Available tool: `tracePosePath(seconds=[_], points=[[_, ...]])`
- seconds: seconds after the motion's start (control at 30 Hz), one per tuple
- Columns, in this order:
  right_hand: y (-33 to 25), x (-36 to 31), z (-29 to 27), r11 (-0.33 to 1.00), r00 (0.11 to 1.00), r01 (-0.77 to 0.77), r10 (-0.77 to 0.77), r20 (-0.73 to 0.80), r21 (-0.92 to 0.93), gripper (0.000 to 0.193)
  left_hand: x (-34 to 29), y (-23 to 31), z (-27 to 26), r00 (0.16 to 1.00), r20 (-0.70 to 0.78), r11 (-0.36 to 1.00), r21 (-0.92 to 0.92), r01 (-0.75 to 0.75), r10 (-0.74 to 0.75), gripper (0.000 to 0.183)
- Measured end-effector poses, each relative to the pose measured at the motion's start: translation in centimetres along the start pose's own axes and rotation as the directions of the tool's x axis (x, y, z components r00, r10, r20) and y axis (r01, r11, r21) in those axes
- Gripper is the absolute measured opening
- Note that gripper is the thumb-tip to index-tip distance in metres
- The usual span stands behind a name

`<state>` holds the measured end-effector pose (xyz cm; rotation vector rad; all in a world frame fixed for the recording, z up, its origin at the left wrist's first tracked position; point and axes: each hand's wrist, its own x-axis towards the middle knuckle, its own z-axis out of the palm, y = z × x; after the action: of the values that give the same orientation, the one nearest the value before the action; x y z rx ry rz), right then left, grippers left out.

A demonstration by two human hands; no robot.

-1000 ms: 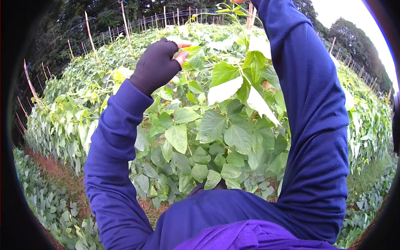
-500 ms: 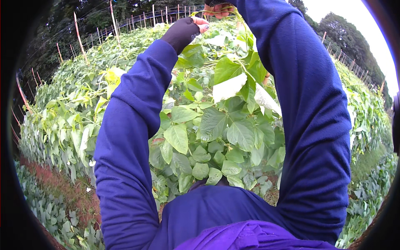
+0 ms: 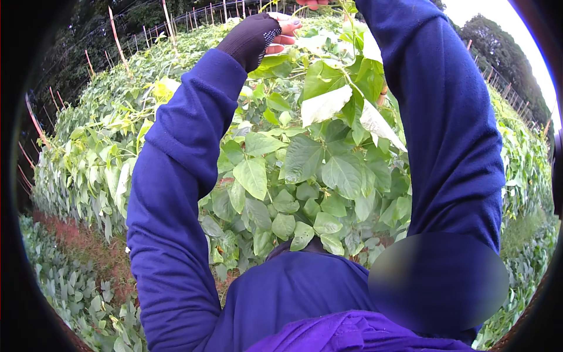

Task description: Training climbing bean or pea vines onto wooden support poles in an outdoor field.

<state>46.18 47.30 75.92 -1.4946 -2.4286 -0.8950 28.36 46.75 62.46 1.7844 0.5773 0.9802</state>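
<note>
My left hand, in a dark fingerless glove with white grip dots, is raised near the top of the view. Its bare fingers point right, slightly apart, and I see nothing gripped between them. My right hand is cut off by the top edge; its visible fingers look curled on a thin green vine. This climbing vine hangs between my arms with broad green leaves and pale leaf undersides. A thin yellowish shoot shows just above my left hand.
Dense leafy vines spread on both sides and ahead. Several thin stakes with strung lines rise behind them. Reddish soil and low plants lie at lower left. Dark trees stand behind.
My left hand has moved slightly up and its fingers have loosened from a pinch. My right hand has risen mostly out of view. The hanging leaves have shifted slightly right.
</note>
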Motion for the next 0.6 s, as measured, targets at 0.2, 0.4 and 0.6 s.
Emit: tracePosePath(seconds=[0.2, 0.4, 0.6], points=[[-4.0, -5.5, -4.4, 0.923, 0.944, -0.24, 0.294, -0.148, 0.302, 0.023, -3.0, 5.8, -1.2, 0.937, -0.095, 0.925, 0.22, -0.309, 0.335, 0.019], [-6.2, -17.7, -6.4, 0.764, 0.617, 0.226, 0.367, -0.696, 0.604, 0.023, -0.6, 10.6, 1.6, 0.622, 0.268, -0.179, 0.963, -0.204, 0.735, 0.011], [-8.9, -32.2, -3.6, 0.799, 0.557, 0.204, 0.381, -0.738, 0.566, 0.017, 4.4, 9.1, -3.3, 0.73, 0.414, -0.52, 0.849, -0.094, 0.544, 0.008]])
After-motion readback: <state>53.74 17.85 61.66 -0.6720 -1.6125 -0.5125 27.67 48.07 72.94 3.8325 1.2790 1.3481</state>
